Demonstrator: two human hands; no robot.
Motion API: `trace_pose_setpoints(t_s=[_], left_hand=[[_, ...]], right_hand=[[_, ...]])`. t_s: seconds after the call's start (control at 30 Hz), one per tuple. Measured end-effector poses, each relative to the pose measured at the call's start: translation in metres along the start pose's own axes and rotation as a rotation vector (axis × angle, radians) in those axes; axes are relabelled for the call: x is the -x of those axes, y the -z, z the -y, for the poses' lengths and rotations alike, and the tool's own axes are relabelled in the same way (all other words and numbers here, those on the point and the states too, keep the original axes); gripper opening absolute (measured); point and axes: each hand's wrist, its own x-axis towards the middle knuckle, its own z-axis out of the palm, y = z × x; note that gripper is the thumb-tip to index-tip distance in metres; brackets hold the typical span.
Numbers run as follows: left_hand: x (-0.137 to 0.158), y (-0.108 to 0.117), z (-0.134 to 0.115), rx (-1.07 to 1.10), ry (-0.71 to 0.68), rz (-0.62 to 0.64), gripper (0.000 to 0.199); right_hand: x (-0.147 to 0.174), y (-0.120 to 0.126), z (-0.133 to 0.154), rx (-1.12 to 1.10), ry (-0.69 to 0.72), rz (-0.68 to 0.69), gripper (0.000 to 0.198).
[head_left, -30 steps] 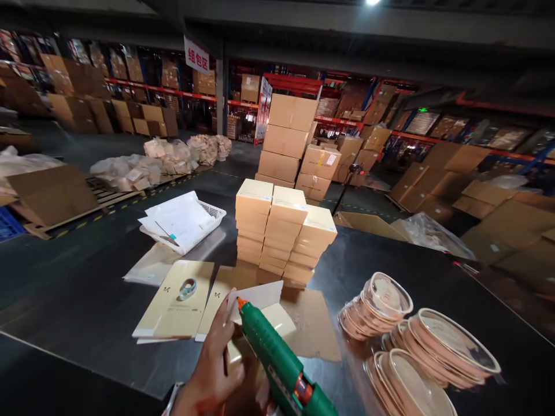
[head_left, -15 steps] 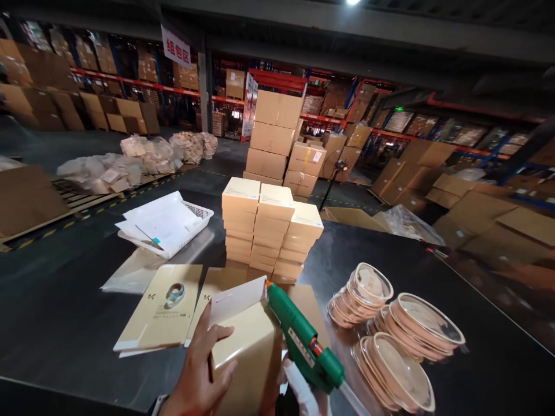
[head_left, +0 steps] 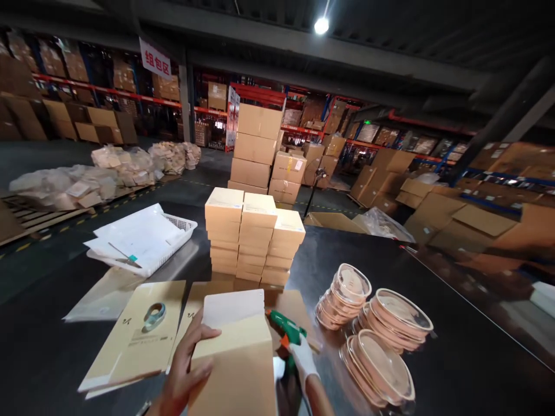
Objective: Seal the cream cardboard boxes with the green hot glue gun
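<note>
Both hands sit low in the head view, and going from the left I read my left hand (head_left: pixel 184 370) first: bare, fingers spread and curled around the left edge of the tan cardboard box (head_left: pixel 236 361), thumb laid over its top face, so it grips the box rather than pinches it. That box stands right in front of me, its long axis running away from me toward the stacked boxes (head_left: pixel 254 237), with its pale flap (head_left: pixel 234 309) open at the far end and tilted up. Left of my hand, flat box blanks (head_left: pixel 134 335) lie on the dark table (head_left: pixel 43 346), one carrying a roll of tape (head_left: pixel 154 316); further left and back a white basket (head_left: pixel 176 234) holds white sheets. To the right of the box my right hand (head_left: pixel 303 361), in a white glove, is closed around the green glue gun (head_left: pixel 286 332), whose nozzle points left and away, toward the flap's right corner and just beside it; I cannot tell whether the tip touches the card. So the flap lies ahead of both hands, the gun hand nearer its right end, the bare hand nearer its left. Right again, stacks of clear-lidded shallow bowls (head_left: pixel 385 341) lean on the table, well apart from the gun
</note>
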Motion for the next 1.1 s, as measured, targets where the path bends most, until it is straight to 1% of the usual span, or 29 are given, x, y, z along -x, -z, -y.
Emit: trace_pose_setpoints(t_s=[0.07,0.13,0.2,0.23,0.27,0.3,0.33,0.37,0.4,0.43,0.47,0.5,0.57,0.6,0.63,0.67,0.77,0.83,0.9,0.93,0.97,1.03,1.1], left_hand=[[-0.004,-0.006,0.000,0.019,0.052,0.036,0.053],[-0.009,-0.012,-0.001,0.025,0.095,0.079,0.055],[-0.012,-0.019,0.002,0.031,0.119,0.104,0.053],[-0.011,-0.022,0.005,0.037,0.118,0.088,0.051],[-0.010,-0.025,0.008,0.050,0.107,0.047,0.047],[-0.008,-0.027,0.012,0.075,0.089,-0.014,0.043],[-0.006,-0.029,0.015,0.114,0.062,-0.078,0.039],[-0.005,-0.030,0.017,0.162,0.022,-0.132,0.038],[-0.004,-0.029,0.018,0.199,-0.026,-0.154,0.039],[-0.005,-0.028,0.017,0.209,-0.072,-0.131,0.038],[-0.007,-0.026,0.014,0.185,-0.112,-0.065,0.036],[-0.009,-0.023,0.010,0.135,-0.136,0.030,0.033],[-0.015,-0.019,0.001,0.028,-0.136,0.220,0.036],[-0.018,-0.017,-0.003,-0.001,-0.113,0.277,0.038],[-0.020,-0.017,-0.007,-0.010,-0.083,0.302,0.039],[-0.021,-0.017,-0.009,-0.009,-0.049,0.301,0.040],[-0.020,-0.020,-0.011,-0.002,0.041,0.264,0.043],[-0.019,-0.023,-0.010,0.009,0.072,0.253,0.046],[-0.019,-0.024,-0.008,0.022,0.088,0.248,0.047],[-0.019,-0.025,-0.006,0.028,0.092,0.246,0.046],[-0.020,-0.025,-0.005,0.034,0.093,0.242,0.045],[-0.020,-0.026,-0.002,0.043,0.090,0.225,0.044],[-0.020,-0.026,0.001,0.044,0.088,0.207,0.044]], right_hand=[[0.013,-0.013,0.009,-0.055,0.058,0.069,0.057],[0.031,-0.030,0.023,-0.122,0.129,0.234,0.079],[0.046,-0.047,0.035,-0.133,0.245,0.395,0.102],[0.052,-0.053,0.038,-0.109,0.305,0.427,0.108],[0.056,-0.057,0.040,-0.069,0.363,0.430,0.107],[0.060,-0.059,0.040,-0.022,0.418,0.409,0.099],[0.062,-0.059,0.039,0.032,0.475,0.385,0.086],[0.064,-0.058,0.038,0.082,0.548,0.385,0.072],[0.065,-0.055,0.038,0.121,0.638,0.410,0.059],[0.067,-0.053,0.038,0.147,0.731,0.450,0.049],[0.068,-0.051,0.038,0.161,0.815,0.485,0.042],[0.069,-0.050,0.040,0.163,0.881,0.508,0.037],[0.071,-0.050,0.045,0.152,0.945,0.534,0.030],[0.071,-0.051,0.048,0.158,0.959,0.547,0.027],[0.072,-0.053,0.051,0.169,0.972,0.567,0.025],[0.072,-0.054,0.053,0.176,0.981,0.590,0.024],[0.071,-0.058,0.059,0.189,0.982,0.674,0.019],[0.070,-0.059,0.061,0.192,0.970,0.707,0.017],[0.070,-0.060,0.059,0.205,0.973,0.689,0.019],[0.071,-0.061,0.057,0.204,0.979,0.647,0.023],[0.071,-0.061,0.054,0.195,0.988,0.580,0.027],[0.073,-0.063,0.046,0.154,0.997,0.393,0.033],[0.075,-0.064,0.038,0.109,0.990,0.236,0.030]])
